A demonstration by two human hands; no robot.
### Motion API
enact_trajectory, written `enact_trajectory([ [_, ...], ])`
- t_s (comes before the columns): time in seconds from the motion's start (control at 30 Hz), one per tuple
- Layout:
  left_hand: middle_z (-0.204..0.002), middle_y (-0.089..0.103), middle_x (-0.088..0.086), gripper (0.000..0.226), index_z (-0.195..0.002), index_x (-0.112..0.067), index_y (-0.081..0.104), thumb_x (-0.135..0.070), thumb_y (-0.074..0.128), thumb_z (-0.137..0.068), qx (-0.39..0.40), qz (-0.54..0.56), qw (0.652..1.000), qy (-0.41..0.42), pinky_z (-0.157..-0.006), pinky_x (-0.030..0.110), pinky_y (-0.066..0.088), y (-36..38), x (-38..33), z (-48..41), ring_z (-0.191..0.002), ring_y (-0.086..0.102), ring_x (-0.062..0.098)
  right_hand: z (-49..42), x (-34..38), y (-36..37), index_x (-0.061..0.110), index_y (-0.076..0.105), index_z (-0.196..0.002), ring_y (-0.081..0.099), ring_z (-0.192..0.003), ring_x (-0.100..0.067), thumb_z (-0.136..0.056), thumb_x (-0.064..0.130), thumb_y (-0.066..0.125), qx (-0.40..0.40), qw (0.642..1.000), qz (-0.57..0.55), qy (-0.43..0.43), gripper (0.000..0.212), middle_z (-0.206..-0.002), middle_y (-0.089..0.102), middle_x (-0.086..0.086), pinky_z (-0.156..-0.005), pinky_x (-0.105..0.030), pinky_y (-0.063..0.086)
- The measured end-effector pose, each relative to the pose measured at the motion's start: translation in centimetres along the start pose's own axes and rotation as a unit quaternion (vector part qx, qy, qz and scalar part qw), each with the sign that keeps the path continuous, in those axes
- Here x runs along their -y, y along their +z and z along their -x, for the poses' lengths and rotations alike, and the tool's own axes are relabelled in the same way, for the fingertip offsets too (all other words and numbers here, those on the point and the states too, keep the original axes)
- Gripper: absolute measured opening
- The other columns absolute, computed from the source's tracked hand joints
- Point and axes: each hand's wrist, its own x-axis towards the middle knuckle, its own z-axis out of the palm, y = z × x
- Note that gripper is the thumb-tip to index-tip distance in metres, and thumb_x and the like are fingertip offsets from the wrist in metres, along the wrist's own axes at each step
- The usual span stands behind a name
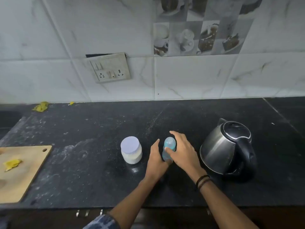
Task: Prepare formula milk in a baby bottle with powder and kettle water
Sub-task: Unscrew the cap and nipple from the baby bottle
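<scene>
From my remote seat I see the baby bottle [169,147] standing upright on the dark surface [82,129], between the powder jar [131,150] and the kettle [227,149]. My left hand [156,160] grips its lower body from the left side, thumb raised alongside. My right hand [184,152] covers the top from the right. Its thumb lies on the front of the neck, and its fingers [177,136] arch round the far side of the cap, grasping it.
</scene>
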Motion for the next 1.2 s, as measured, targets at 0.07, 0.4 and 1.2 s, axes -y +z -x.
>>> enact_trajectory([
  [0.07,-0.168,0.029,0.0,0.105,-0.164,-0.021,0.018,-0.012,0.084,-0.082,-0.003,0.012,1.0,-0.014,-0.122,0.033,0.032,0.3,-0.3,-0.4,-0.153,0.031,0.015,-0.4,-0.2,0.0,0.037,0.042,-0.149,0.054,-0.13,-0.018,-0.092,0.035,0.074,0.001,1.0,0.01,-0.007,0.065,-0.148,0.046,0.011,-0.093,-0.042,0.053],
  [0.4,-0.121,0.069,-0.01,0.057,-0.124,-0.053,0.049,-0.014,0.071,-0.089,-0.014,0.028,0.999,-0.011,-0.091,0.034,0.059,1.5,0.1,-1.8,-0.108,0.069,0.013,-0.8,-1.2,1.1,0.042,0.044,-0.133,0.062,-0.116,-0.012,-0.094,0.04,0.07,0.018,1.0,0.0,0.01,0.047,-0.13,0.057,0.015,-0.086,-0.031,0.054],
  [1.2,-0.139,0.06,-0.02,0.057,-0.146,-0.037,0.049,-0.026,0.07,-0.094,-0.007,-0.045,0.998,0.037,-0.107,0.04,0.051,1.6,2.7,-2.8,-0.129,0.057,0.004,-1.4,-1.1,2.6,0.039,0.045,-0.139,0.06,-0.114,-0.009,-0.091,0.049,0.072,-0.02,0.998,0.046,0.036,0.056,-0.124,0.058,0.015,-0.086,-0.029,0.054],
])
